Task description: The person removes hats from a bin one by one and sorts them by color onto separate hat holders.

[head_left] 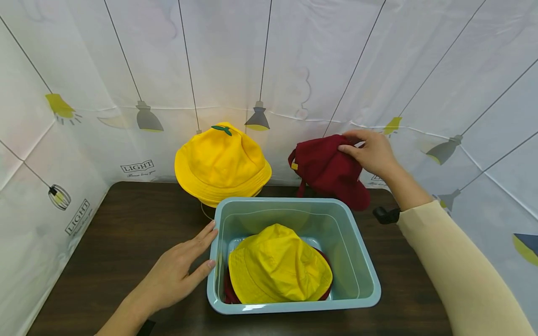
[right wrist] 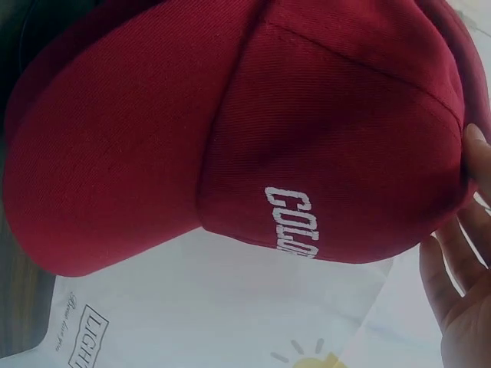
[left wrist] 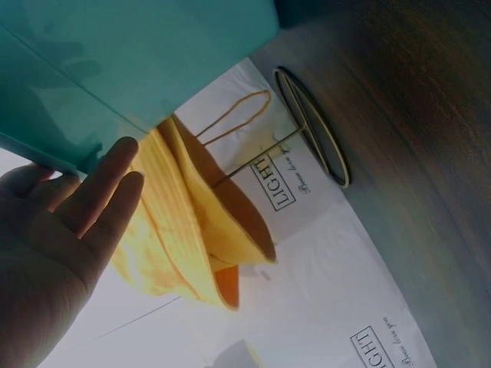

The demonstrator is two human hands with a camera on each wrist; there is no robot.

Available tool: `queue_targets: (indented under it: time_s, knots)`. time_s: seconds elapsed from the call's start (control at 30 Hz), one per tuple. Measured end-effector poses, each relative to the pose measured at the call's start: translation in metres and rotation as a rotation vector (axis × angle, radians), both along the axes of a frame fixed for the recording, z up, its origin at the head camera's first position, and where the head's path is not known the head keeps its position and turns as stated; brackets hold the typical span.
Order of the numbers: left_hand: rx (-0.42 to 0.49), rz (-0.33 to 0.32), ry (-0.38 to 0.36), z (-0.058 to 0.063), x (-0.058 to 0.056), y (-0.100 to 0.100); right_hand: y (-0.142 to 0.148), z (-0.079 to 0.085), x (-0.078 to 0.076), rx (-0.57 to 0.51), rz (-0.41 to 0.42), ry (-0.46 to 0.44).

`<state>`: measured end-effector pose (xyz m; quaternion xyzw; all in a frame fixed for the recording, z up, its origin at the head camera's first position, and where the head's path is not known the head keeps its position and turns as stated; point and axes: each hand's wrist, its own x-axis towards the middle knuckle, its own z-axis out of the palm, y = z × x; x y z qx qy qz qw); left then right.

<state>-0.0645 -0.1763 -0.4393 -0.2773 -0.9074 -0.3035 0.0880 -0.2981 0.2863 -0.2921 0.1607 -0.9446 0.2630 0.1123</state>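
My right hand [head_left: 371, 151] pinches the crown of a dark red baseball cap [head_left: 328, 163] at the back right. White letters and the cap's brim [right wrist: 115, 146] show in the right wrist view. My left hand [head_left: 176, 270] has its fingers fairly straight, with the tips against the left rim of a light blue plastic bin [head_left: 363, 261]. Inside the bin lies a yellow cap [head_left: 277, 266], brim to the left, over something dark red that is mostly covered. Behind the bin's left corner, a yellow bucket hat [head_left: 222, 163] with a green leaf trim sits on a wire stand [left wrist: 311, 130].
The bin stands on a dark wooden table [head_left: 96, 242]. A white curtain [head_left: 235, 56] printed with lamps hangs close behind the hats and along both sides. A small black object [head_left: 385, 215] shows by the right wrist.
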Motion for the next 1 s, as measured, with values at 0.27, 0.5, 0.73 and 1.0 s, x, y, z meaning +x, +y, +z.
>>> queue_targets:
  time_s: [0.27,0.5,0.73,1.0]
  knots:
    - [0.003,-0.004,0.008,0.0004,0.0007,0.0009,0.0006,-0.0074,-0.0037,0.03,0.005,-0.039]
    - [0.0,-0.003,0.016,0.0019,0.0003,0.0002,0.004,-0.0095,-0.0036,0.012,0.014,-0.088]
    - [0.0,-0.006,0.029,0.0039,-0.0014,-0.0003,0.0031,-0.0082,-0.0028,0.001,0.011,-0.114]
    - [0.003,-0.014,0.057,0.003,-0.0066,0.0006,0.0021,-0.0081,-0.0021,0.006,0.005,-0.127]
